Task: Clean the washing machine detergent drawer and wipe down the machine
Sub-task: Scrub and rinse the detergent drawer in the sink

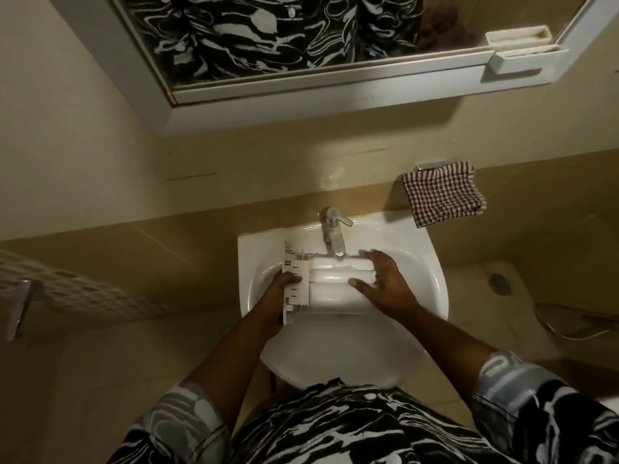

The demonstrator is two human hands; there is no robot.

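I stand at a white sink (338, 360) with the washing machine's detergent drawer (330, 289) lying across its bowl, its long side running left to right and its far edge right under the spout of the chrome tap (335, 237). The drawer is white plastic, with ribbed, slotted fittings at its left end and smooth rounded compartments along the rest.

My left hand (279, 291) grips that left end, fingers (294, 279) curled over the top of the slotted part. My right hand (385, 286) holds the right end, thumb laid on the near side and the other fingers reaching over the far side, so the drawer sits spanned between them. Whether water runs from the tap I cannot tell.

A red and white checked cloth (443, 195) hangs on the wall just right of the tap, its lower corner near the sink rim. Above, a mirror (268, 31) reflects my black and white patterned shirt.
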